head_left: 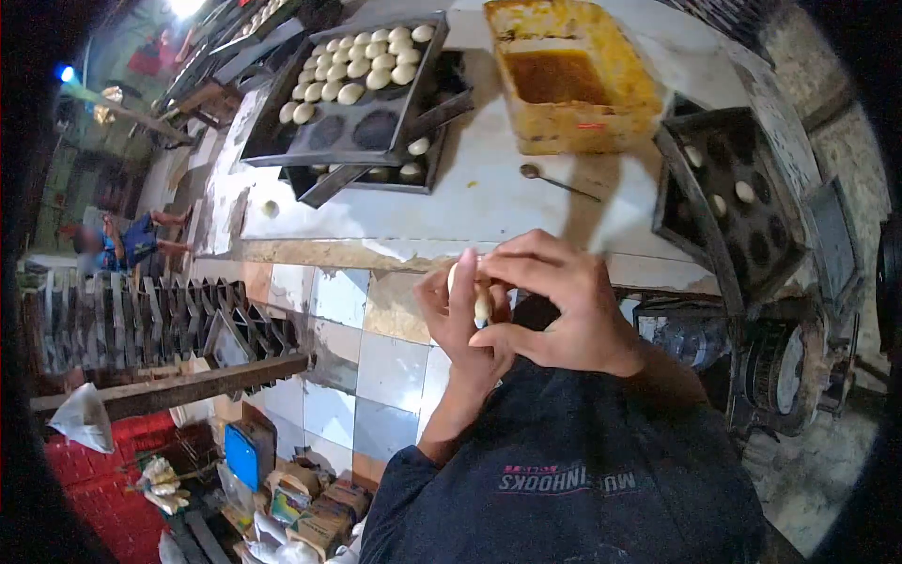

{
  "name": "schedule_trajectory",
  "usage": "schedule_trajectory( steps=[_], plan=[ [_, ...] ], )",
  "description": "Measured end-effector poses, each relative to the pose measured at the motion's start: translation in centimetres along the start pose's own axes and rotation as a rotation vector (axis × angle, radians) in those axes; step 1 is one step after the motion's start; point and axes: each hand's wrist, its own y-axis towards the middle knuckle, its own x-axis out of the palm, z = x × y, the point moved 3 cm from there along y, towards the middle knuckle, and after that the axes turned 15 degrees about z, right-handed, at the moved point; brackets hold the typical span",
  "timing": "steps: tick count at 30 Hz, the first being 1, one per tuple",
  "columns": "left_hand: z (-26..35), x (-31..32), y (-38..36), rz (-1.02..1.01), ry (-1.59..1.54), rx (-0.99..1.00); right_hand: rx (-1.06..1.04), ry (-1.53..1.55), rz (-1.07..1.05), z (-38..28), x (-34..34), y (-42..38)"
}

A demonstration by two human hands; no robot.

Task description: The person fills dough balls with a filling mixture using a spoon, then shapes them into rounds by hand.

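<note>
In front of my chest both hands come together on a small piece of pale dough [482, 308]. My left hand [458, 320] cups it from the left with its thumb raised. From the other side, the curled fingers and thumb of my right hand [564, 305] close over it and hide part of it. Beyond them on the table a spoon [554, 180] lies near a yellow tub [583, 129] that holds a brown paste. To the left, a dark tray [324, 152] carries many round dough balls [359, 69].
Another dark tray [662, 174] with several dough balls sits on the right. One lone dough ball [270, 209] rests on the white table [366, 211]. A rack of metal trays [141, 324] stands at left, where a person in blue [136, 240] sits. Boxes [329, 517] lie below.
</note>
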Motion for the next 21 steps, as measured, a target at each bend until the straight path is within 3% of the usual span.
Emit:
schedule_trajectory(
  steps=[1,2,4,5,6,8,9,10,11,12,14,16,18,19,21],
  plan=[
    [-0.3,-1.1,1.3,-0.080,0.117,0.150,-0.079,-0.074,0.015,-0.2,1.4,0.2],
    [-0.3,-1.3,2.2,-0.083,0.123,0.140,-0.159,-0.150,0.035,-0.2,2.6,0.5],
    [-1.3,-1.3,3.6,0.070,-0.631,-0.329,-0.178,-0.113,0.035,0.6,4.3,1.6],
    [-2.2,-1.6,3.9,-0.004,-0.691,-0.552,-0.205,-0.077,0.037,1.0,4.8,2.2],
    [-5.6,-2.0,3.3,-0.074,-0.821,-0.674,-0.230,-0.042,0.040,1.4,5.1,2.8],
    [-4.3,-1.6,5.2,-0.081,-1.045,-0.680,-0.190,-0.092,0.063,0.4,4.6,4.4],
    [-5.5,-1.1,5.2,-0.091,-1.042,-0.698,0.169,-0.025,-0.018,0.7,4.5,4.8],
    [-6.8,-0.7,5.3,-0.141,-1.055,-0.501,0.522,0.047,-0.097,1.5,4.5,4.6],
    [-7.4,-0.3,5.5,-0.190,-1.067,-0.300,0.495,0.197,-0.062,2.0,4.5,4.3],
    [-6.9,0.3,6.2,-0.202,-1.074,-0.307,0.499,0.191,-0.049,3.2,4.6,3.7],
    [-4.4,1.8,8.3,-0.170,-0.789,-0.159,-0.100,0.185,0.181,3.7,3.6,3.3],
    [-3.1,4.2,8.5,0.036,-0.666,-0.112,-0.141,-0.139,0.154,1.7,1.8,4.0],
    [-0.8,7.0,7.9,0.038,-0.686,-0.179,-0.313,-0.164,0.299,3.9,-0.7,2.8],
    [-0.3,8.8,7.6,-0.044,-0.726,-0.120,-0.315,-0.197,0.323,4.3,-2.8,2.7],
    [2.3,13.0,6.2,-0.354,-0.874,-0.268,-0.233,-0.040,0.342,5.3,-7.3,2.4]
  ],
)
